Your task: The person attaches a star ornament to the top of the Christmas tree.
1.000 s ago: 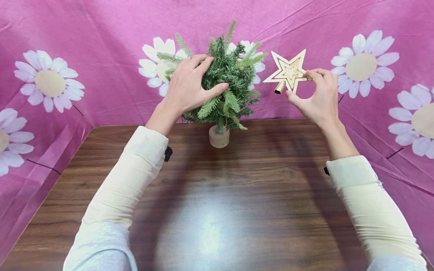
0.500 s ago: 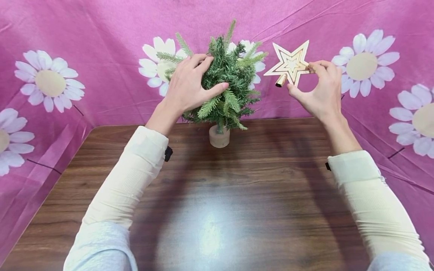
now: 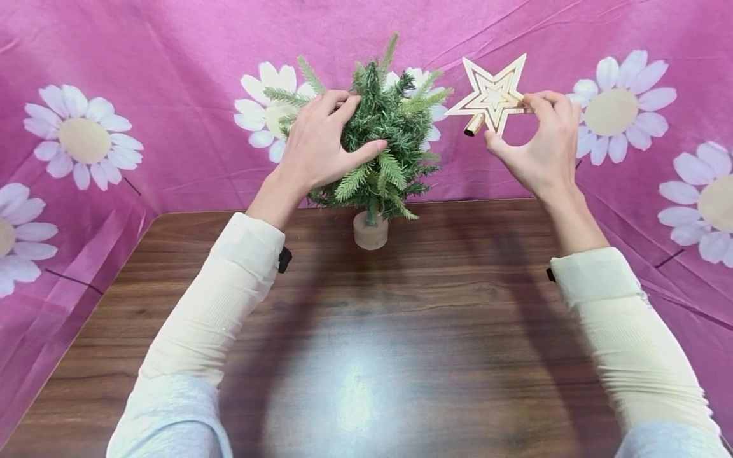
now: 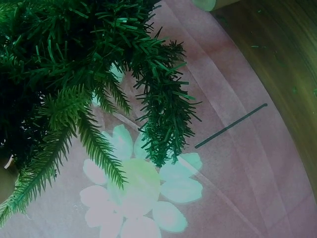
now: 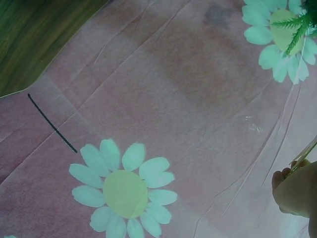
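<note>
Near the table's far edge stands a small artificial Christmas tree (image 3: 397, 130) on a round wooden base (image 3: 370, 232). My left hand (image 3: 317, 140) grips its left side, thumb across the front and fingertips among the branches. Green branches (image 4: 74, 54) fill the upper left of the left wrist view. Right of the tree, my right hand (image 3: 550, 143) pinches a gold star tree topper (image 3: 494, 95) between thumb and fingers, raised off the table. The topper's short gold tube (image 3: 474, 125) points down and left. At the right wrist view's edge, part of the right hand (image 5: 297, 193) shows.
The brown wooden table (image 3: 446, 331) spreads below both arms. A pink cloth (image 3: 189, 127) printed with white daisies hangs close behind the tree and along both sides. Light-coloured sleeves cover the forearms, with a small black piece (image 3: 284, 259) at the left cuff.
My right hand has risen a little with the star topper, which is now higher beside the tree. The left hand and the tree have stayed where they were.
</note>
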Demonstrator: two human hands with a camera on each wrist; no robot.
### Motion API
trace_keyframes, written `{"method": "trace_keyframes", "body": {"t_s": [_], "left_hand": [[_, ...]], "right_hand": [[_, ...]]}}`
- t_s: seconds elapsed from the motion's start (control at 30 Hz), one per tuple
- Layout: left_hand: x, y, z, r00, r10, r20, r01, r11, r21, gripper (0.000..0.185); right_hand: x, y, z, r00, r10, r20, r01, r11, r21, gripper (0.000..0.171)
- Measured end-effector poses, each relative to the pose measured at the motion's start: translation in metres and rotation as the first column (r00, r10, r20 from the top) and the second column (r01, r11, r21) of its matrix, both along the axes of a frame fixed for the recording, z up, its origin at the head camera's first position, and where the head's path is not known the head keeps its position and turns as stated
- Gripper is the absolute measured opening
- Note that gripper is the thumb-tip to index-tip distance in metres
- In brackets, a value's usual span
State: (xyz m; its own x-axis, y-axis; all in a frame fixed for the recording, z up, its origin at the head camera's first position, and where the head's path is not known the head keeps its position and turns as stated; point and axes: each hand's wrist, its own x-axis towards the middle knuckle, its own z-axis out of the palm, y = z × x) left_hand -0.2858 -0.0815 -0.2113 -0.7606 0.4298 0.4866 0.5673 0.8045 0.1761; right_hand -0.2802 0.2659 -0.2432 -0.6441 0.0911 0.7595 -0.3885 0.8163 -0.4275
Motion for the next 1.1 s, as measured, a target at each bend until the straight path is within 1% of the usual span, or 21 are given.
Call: {"method": "trace_keyframes", "body": {"t_s": [0.07,0.3,0.47,0.67,0.83,0.97,1.1], "left_hand": [[0.0,0.0,0.0,1.0,-0.002,-0.003,0.002,1.0,-0.001,0.089],[0.0,0.001,0.003,1.0,-0.01,-0.011,0.01,1.0,-0.009,0.089],[0.0,0.001,0.003,1.0,-0.014,-0.01,0.014,1.0,-0.016,0.089],[-0.001,0.0,0.003,0.999,-0.031,-0.008,0.031,0.999,-0.021,0.089],[0.0,0.001,0.004,1.0,-0.014,0.022,0.015,0.999,-0.035,0.09],[0.0,0.0,0.005,1.0,-0.005,0.031,0.006,0.999,-0.045,0.092],[0.001,-0.001,0.004,0.999,-0.002,0.034,0.004,0.999,-0.044,0.091]], "right_hand": [[-0.001,-0.001,0.002,1.0,-0.009,0.001,0.009,1.0,-0.006,0.066],[-0.004,-0.007,0.011,0.998,-0.054,-0.04,0.053,0.998,-0.031,0.065],[-0.007,-0.012,0.018,0.994,-0.103,-0.021,0.102,0.993,-0.059,0.063],[-0.01,-0.015,0.018,0.995,-0.103,-0.015,0.102,0.992,-0.068,0.061],[-0.013,-0.017,0.019,0.994,-0.103,-0.043,0.1,0.993,-0.065,0.061],[-0.015,-0.021,0.023,0.993,-0.107,-0.058,0.103,0.992,-0.069,0.061],[-0.017,-0.027,0.029,0.991,-0.121,-0.049,0.116,0.989,-0.089,0.061]]}}
